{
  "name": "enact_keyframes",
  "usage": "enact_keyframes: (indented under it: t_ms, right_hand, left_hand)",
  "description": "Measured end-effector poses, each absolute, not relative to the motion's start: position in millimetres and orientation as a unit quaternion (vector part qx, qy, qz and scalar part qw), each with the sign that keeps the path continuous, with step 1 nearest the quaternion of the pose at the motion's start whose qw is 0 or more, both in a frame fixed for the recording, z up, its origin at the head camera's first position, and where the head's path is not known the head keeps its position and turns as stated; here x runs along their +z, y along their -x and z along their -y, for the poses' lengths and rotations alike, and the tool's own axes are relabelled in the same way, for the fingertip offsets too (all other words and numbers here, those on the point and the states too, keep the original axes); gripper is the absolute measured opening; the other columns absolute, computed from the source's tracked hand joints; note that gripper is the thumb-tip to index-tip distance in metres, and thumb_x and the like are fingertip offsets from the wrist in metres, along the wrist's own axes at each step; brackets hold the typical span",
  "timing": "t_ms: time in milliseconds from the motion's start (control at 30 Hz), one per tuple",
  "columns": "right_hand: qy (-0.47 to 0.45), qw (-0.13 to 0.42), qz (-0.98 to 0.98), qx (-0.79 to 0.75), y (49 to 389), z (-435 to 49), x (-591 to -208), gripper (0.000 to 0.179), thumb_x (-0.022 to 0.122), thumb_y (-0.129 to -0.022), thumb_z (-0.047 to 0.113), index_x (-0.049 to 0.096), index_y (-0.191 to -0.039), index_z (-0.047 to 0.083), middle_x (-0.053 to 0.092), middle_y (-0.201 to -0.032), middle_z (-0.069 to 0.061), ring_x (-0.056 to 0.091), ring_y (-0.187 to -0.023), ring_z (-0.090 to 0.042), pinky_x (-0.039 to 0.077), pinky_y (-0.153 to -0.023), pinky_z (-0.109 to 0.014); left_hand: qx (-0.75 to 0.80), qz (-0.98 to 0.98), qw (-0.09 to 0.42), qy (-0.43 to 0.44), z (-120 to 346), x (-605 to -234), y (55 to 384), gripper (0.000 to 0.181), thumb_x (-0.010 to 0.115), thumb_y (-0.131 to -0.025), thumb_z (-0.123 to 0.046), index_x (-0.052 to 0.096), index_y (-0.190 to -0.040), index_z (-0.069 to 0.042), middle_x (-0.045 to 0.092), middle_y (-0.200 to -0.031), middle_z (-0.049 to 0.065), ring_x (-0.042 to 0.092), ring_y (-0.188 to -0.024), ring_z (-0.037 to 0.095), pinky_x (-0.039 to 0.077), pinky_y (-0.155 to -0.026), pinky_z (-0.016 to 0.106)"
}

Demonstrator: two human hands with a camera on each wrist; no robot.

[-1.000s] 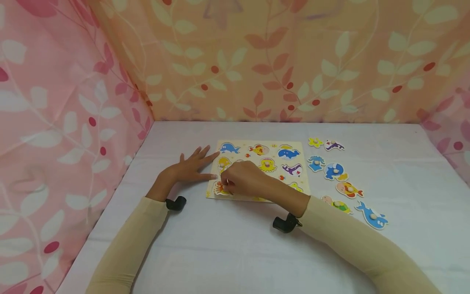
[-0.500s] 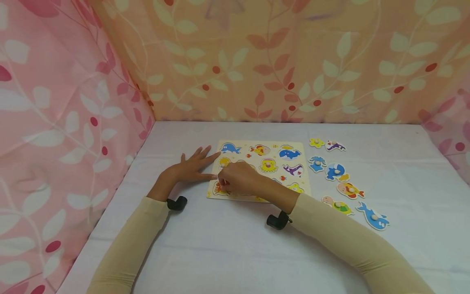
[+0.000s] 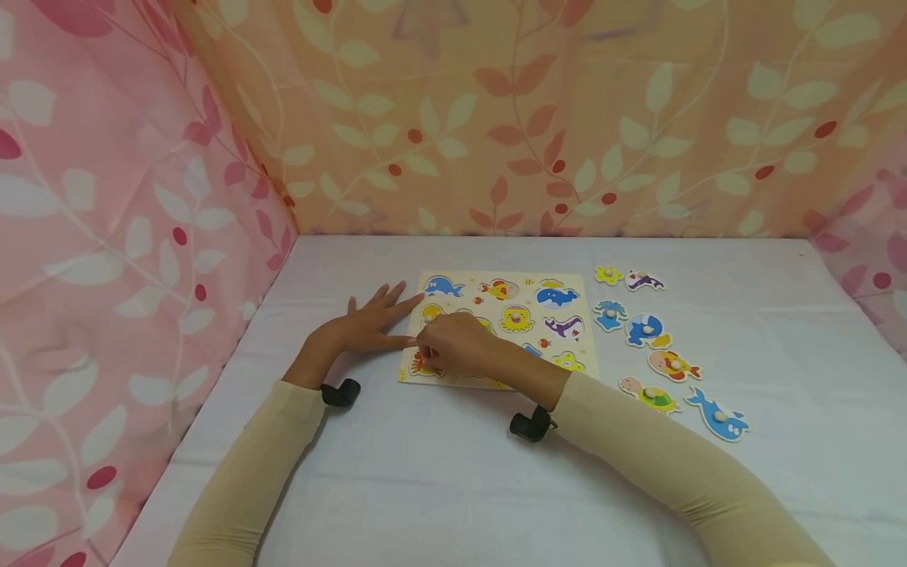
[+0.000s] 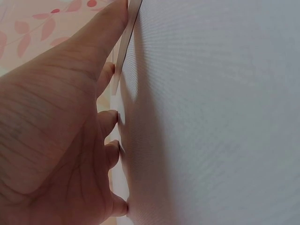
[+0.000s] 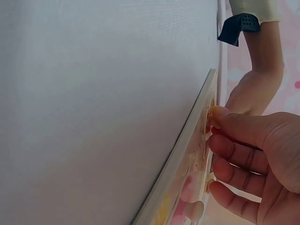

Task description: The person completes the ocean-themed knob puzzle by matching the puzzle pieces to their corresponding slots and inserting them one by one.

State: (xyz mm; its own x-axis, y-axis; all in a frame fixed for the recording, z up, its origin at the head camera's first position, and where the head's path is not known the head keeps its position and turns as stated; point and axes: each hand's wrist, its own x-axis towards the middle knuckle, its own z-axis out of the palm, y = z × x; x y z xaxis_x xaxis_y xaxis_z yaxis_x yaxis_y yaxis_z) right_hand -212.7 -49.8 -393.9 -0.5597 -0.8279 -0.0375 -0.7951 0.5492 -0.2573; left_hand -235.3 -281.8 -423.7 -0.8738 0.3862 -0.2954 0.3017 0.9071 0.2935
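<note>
A wooden peg puzzle board (image 3: 524, 279) with sea animal pictures lies on the table. My left hand (image 3: 364, 321) spreads its straight fingers over the cloth, thumb and index tips at the board's left edge. In the left wrist view the thumb (image 4: 105, 33) reaches that edge. My right hand (image 3: 460, 345), fingers curled, pinches the orange crab piece (image 3: 420, 366) at the board's near left corner; its knob is hidden by the fingers. The right wrist view has the thumb (image 5: 239, 126) low over the board face. An octopus piece (image 3: 516, 319) with a knob sits mid-board.
Right of the board lie loose knobbed pieces: a yellow flower-like one (image 3: 608, 275), a purple whale (image 3: 644, 280), a blue tree-like one (image 3: 610, 315), a round blue whale (image 3: 644, 330), a fish (image 3: 673, 365), a turtle (image 3: 649, 395) and a blue dolphin (image 3: 718, 416). Patterned curtains surround the white-clothed table.
My right hand and wrist have shifted slightly left over the crab's corner, and the forearm has drawn a little left, uncovering more of the turtle. My left hand has stayed put.
</note>
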Motion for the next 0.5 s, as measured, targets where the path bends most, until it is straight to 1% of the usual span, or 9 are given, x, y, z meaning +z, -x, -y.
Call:
enact_keyframes:
  t_ms: [300,500]
  right_hand:
    - [0.447,0.082,-0.883,-0.12,210.5,44.7,-393.9,0.011,0.076,-0.093,0.032,0.078,-0.097,0.022,0.065,-0.075,0.014,0.057,-0.074,-0.009,0.045,-0.07,-0.028]
    - [0.429,0.082,-0.887,-0.146,204.5,28.4,-384.8,0.016,0.077,-0.092,0.034,0.078,-0.101,0.022,0.064,-0.077,0.013,0.056,-0.076,-0.01,0.047,-0.071,-0.028]
  left_hand:
    - [0.118,-0.96,0.176,-0.183,280.6,-422.1,234.6,0.091,0.056,-0.09,-0.073,0.009,-0.162,-0.043,-0.008,-0.171,0.004,-0.011,-0.155,0.036,-0.007,-0.108,0.08]
    - [0.119,-0.961,0.173,-0.181,280.1,-421.2,233.1,0.092,0.056,-0.09,-0.073,0.011,-0.163,-0.041,-0.006,-0.171,0.005,-0.01,-0.155,0.037,-0.006,-0.108,0.081]
